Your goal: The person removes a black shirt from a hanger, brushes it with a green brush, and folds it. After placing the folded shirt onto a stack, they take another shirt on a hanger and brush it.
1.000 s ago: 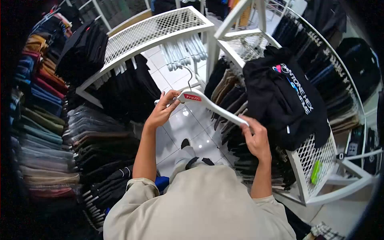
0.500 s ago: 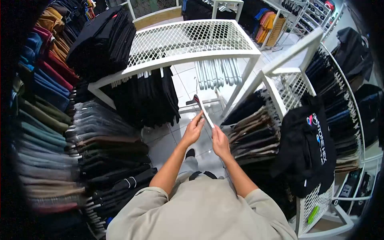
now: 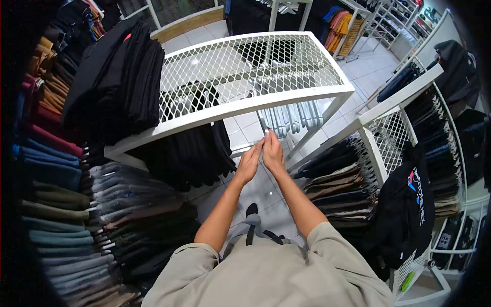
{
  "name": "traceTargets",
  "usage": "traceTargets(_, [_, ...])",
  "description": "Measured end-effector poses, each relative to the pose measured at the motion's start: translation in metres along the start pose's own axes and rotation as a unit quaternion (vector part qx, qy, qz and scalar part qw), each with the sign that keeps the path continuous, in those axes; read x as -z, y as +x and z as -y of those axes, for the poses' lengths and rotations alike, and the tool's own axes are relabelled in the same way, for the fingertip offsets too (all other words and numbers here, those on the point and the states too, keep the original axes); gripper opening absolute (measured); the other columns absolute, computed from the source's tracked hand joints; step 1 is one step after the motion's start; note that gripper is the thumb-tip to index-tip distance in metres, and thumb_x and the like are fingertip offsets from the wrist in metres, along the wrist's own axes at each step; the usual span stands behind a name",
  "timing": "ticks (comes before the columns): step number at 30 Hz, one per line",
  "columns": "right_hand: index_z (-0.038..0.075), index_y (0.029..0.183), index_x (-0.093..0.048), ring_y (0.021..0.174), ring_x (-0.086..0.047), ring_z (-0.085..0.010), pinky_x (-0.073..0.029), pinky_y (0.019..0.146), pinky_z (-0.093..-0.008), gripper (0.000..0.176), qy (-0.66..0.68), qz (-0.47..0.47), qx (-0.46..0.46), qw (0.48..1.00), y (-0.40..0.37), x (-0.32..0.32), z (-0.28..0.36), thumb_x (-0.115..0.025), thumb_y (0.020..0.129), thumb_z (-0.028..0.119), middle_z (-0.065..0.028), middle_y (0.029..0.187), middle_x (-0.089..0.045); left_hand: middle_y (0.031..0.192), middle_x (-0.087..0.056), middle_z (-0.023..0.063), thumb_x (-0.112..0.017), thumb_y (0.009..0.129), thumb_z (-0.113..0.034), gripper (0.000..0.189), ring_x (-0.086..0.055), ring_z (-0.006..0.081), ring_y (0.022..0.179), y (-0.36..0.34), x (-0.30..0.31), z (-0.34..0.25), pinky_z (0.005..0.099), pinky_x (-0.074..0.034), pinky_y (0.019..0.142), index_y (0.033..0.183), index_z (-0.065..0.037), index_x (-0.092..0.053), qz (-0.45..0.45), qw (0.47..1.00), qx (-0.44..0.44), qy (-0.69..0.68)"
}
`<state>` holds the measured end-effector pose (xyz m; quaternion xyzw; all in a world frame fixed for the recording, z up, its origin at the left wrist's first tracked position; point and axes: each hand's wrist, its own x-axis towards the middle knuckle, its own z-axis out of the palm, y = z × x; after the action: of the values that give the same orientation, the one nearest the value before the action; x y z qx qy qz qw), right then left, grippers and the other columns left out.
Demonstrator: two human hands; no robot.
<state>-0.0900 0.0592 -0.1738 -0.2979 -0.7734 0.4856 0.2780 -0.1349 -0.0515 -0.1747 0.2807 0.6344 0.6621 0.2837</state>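
Observation:
My left hand (image 3: 249,162) and my right hand (image 3: 273,152) are raised in front of me, fingertips close together. Between them they hold the near end of a white clothes hanger (image 3: 263,122); its far part reaches in under the rack's top and is hard to make out. Just beyond the fingertips, a row of empty white hangers (image 3: 294,118) hangs beneath the mesh top of a white metal rack (image 3: 230,106). Left of my hands, folded black garments (image 3: 189,156) hang from the same rack.
A tall stack of black clothes (image 3: 115,77) lies on the rack's left end. Hanging trousers (image 3: 138,204) crowd my left side. To the right stand more hanging trousers (image 3: 340,189), another white frame (image 3: 394,97) and a black printed garment (image 3: 404,210). Tiled floor (image 3: 255,192) shows below my hands.
Both hands have moved forward and up with the hanger, towards the hanging row. They have come closer together, and the rack appears nearer.

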Motion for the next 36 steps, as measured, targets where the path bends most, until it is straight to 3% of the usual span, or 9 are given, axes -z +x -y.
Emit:
traceTargets(5, [0.001, 0.094, -0.060, 0.082, -0.067, -0.0402, -0.049, 0.075, -0.0477, 0.041, -0.005, 0.014, -0.024, 1.000, 0.018, -0.009, 0.008, -0.041, 0.108, 0.035, -0.0210, 0.083, -0.068, 0.140, -0.061, 0.0179, -0.034, 0.112, -0.046, 0.062, -0.055, 0.0254, 0.133, 0.022, 0.015, 0.006, 0.0331, -0.037, 0.113, 0.142, 0.004, -0.055, 0.011, 1.000, 0.015, 0.021])
traceTargets(10, [-0.002, 0.125, -0.063, 0.086, -0.069, -0.0440, -0.051, 0.079, -0.0515, 0.044, -0.007, -0.014, -0.038, 0.999, 0.026, -0.021, 0.003, -0.043, 0.107, 0.032, -0.0219, 0.084, -0.071, 0.134, -0.065, 0.0187, -0.035, 0.112, -0.047, 0.063, -0.058, 0.0256, 0.128, 0.030, 0.019, 0.014, 0.0333, -0.040, 0.110, 0.136, 0.006, -0.058, 0.001, 0.999, 0.036, 0.029])
traceTargets(17, [-0.003, 0.129, -0.060, 0.096, -0.068, -0.0432, -0.051, 0.084, -0.0493, 0.048, -0.045, -0.039, 0.006, 0.998, 0.002, -0.014, -0.033, -0.047, 0.105, 0.036, -0.0250, 0.101, -0.071, 0.133, -0.066, 0.0187, -0.034, 0.112, -0.045, 0.062, -0.059, 0.0269, 0.129, 0.012, 0.014, 0.008, 0.0338, -0.040, 0.110, 0.134, 0.006, -0.060, 0.006, 0.998, 0.059, 0.038])
traceTargets(19, [-0.002, 0.132, -0.058, 0.100, -0.068, -0.0429, -0.051, 0.087, -0.0488, 0.047, 0.001, 0.062, -0.079, 0.995, -0.013, -0.006, -0.049, -0.051, 0.104, 0.035, -0.0265, 0.108, -0.070, 0.133, -0.066, 0.0188, -0.034, 0.112, -0.045, 0.061, -0.059, 0.0271, 0.129, -0.003, 0.009, 0.001, 0.0339, -0.040, 0.110, 0.133, 0.006, -0.061, 0.017, 0.996, 0.074, 0.038])
traceTargets(20, [0.002, 0.134, -0.060, 0.084, -0.070, -0.0251, -0.052, 0.079, -0.0378, 0.043, -0.019, 0.002, -0.039, 0.999, -0.023, -0.009, -0.059, -0.057, 0.103, 0.032, -0.0151, 0.092, -0.074, 0.133, -0.066, 0.0194, -0.034, 0.112, -0.044, 0.060, -0.060, 0.0273, 0.127, -0.010, 0.007, 0.011, 0.0341, -0.040, 0.109, 0.133, 0.005, -0.062, 0.019, 0.997, 0.070, 0.037])
traceTargets(21, [0.002, 0.134, -0.060, 0.084, -0.070, -0.0251, -0.052, 0.079, -0.0378, 0.043, -0.020, 0.003, -0.041, 0.999, -0.033, -0.004, -0.059, -0.057, 0.103, 0.032, -0.0151, 0.092, -0.074, 0.133, -0.066, 0.0194, -0.034, 0.112, -0.044, 0.060, -0.060, 0.0273, 0.127, -0.017, 0.004, 0.011, 0.0341, -0.040, 0.109, 0.133, 0.005, -0.062, 0.018, 0.997, 0.072, 0.036])
traceTargets(24, [0.004, 0.138, -0.057, 0.068, -0.060, -0.0075, -0.048, 0.061, -0.0272, 0.043, 0.038, 0.027, -0.112, 0.993, -0.062, 0.026, -0.043, -0.062, 0.102, 0.025, -0.0042, 0.084, -0.068, 0.127, -0.069, 0.0205, -0.036, 0.111, -0.049, 0.061, -0.062, 0.0275, 0.123, -0.041, -0.006, 0.010, 0.0354, -0.043, 0.106, 0.134, 0.000, -0.064, 0.052, 0.994, 0.088, 0.041])
traceTargets(31, [0.003, 0.135, -0.062, 0.065, -0.052, -0.0030, -0.044, 0.058, -0.0197, 0.038, 0.091, -0.096, -0.124, 0.983, -0.124, 0.153, 0.013, -0.067, 0.098, 0.009, -0.0035, 0.098, -0.060, 0.124, -0.070, 0.0201, -0.037, 0.110, -0.049, 0.060, -0.065, 0.0268, 0.118, -0.055, -0.050, -0.043, 0.0368, -0.047, 0.104, 0.136, 0.000, -0.062, 0.195, 0.976, 0.089, 0.035])
traceTargets(36, [0.002, 0.132, -0.065, 0.061, -0.046, -0.0048, -0.040, 0.055, -0.0227, 0.033, -0.060, -0.238, -0.081, 0.966, -0.166, 0.251, 0.047, -0.065, 0.099, 0.007, -0.0043, 0.096, -0.055, 0.123, -0.072, 0.0168, -0.048, 0.109, -0.039, 0.049, -0.066, 0.0248, 0.117, -0.035, -0.108, -0.090, 0.0348, -0.049, 0.101, 0.133, 0.000, -0.064, 0.312, 0.949, 0.030, 0.040])
